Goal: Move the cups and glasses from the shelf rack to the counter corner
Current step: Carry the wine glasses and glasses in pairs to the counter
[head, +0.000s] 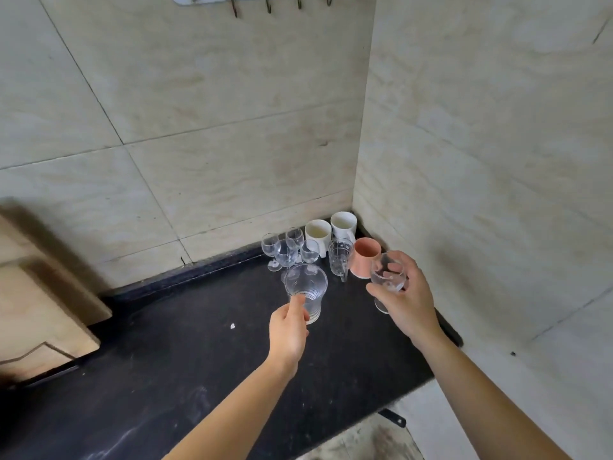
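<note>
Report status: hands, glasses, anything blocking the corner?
Left hand grips ribbed tumbler; right hand grips stemmed glass. Both near the counter corner, not yet released. Pink cup and clear mug crowd the spot ahead.

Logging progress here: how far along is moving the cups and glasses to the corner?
Done: two white mugs, a pink cup, a clear glass mug and several wine glasses stand in the counter corner. In hand: the left hand holds a ribbed tumbler, the right hand a stemmed glass. Left: setting both down; the shelf rack is out of view.
</note>
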